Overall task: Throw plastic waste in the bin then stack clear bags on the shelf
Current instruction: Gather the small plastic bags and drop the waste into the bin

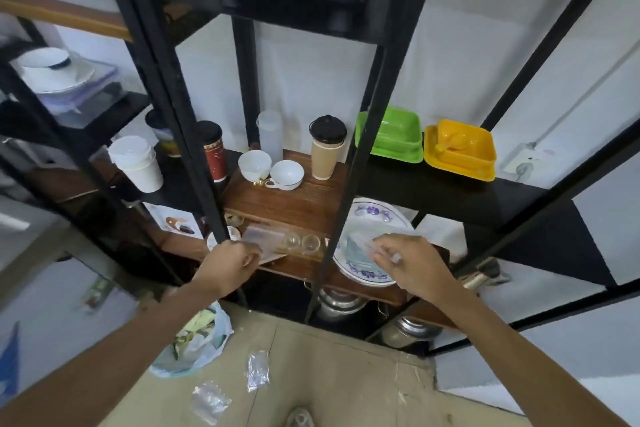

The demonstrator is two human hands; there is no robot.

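a: head view. where are the hands?
b: both reach to the lower wooden shelf [298, 269]. the left hand [231, 262] is closed on a flat stack of clear bags [260, 240] at the shelf's left end, beside two small glasses [302, 242].
a: and the right?
b: the right hand [414, 262] pinches another clear bag [363, 246] over the blue-patterned plate [360, 272].
a: anything on the floor?
b: two crumpled clear wrappers [257, 369] lie near the bottom edge, and a bag of waste [194, 340] sits just left, under the left forearm.
a: higher up?
b: cups [272, 168], a green dish [393, 139] and a yellow dish [460, 149].
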